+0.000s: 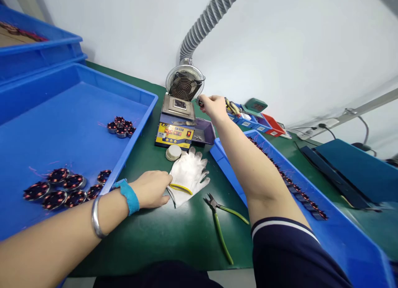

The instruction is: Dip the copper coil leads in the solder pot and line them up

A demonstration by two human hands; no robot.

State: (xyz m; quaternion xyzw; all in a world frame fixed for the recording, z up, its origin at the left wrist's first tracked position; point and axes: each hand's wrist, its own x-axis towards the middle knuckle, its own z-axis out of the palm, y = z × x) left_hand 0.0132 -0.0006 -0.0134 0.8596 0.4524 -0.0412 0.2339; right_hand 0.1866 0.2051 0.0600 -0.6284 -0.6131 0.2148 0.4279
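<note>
My right hand [214, 106] reaches forward, its fingers closed on a small round motor stator with dark windings [201, 102], mostly hidden by the fingers. It is just right of the solder pot [180, 105], whose yellow front panel [174, 134] shows lit red digits. My left hand [154, 189] lies on the green table with bent fingers and the thumb apart. Its fingertips touch the edge of the white gloves [188, 172]. A round pale-lidded tin [173, 152] stands behind the gloves. Green-handled cutting pliers [217, 211] lie spread to their right.
A large blue tray [77, 109] on the left holds two groups of stators [73, 182]. On the right, another blue tray [351, 238] holds a long row of them. Behind the pot are a round fan [185, 86] and grey duct [205, 20]. Small bins [261, 122] line the wall.
</note>
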